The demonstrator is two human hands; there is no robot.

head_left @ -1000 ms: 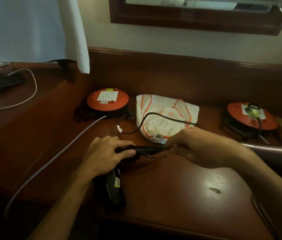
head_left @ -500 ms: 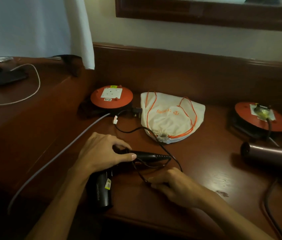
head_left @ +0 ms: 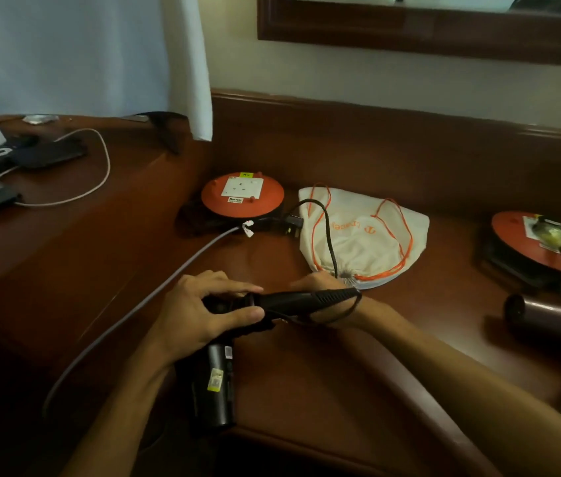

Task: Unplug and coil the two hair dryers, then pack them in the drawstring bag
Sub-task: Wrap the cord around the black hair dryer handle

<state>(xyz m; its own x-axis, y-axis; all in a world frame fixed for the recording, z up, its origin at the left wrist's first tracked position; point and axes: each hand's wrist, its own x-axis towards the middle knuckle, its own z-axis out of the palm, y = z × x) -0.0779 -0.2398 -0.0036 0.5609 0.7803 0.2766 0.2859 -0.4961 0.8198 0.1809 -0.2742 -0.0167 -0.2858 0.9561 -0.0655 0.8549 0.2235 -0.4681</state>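
Nearest on the desk [head_left: 323, 380], the black dryer [head_left: 218, 383] is gripped by the left hand [head_left: 203, 313] while its unplugged cord [head_left: 328, 242] is wound by the right hand [head_left: 323, 287], grip unclear; beyond it the bag [head_left: 361, 235] lies unpacked, and right of the bag the second dryer [head_left: 554, 320] remains plugged into a reel [head_left: 547, 242].

Bare wood between cord reel [head_left: 243, 197] and bag [head_left: 361, 239] — plug [head_left: 293, 224] intrudes
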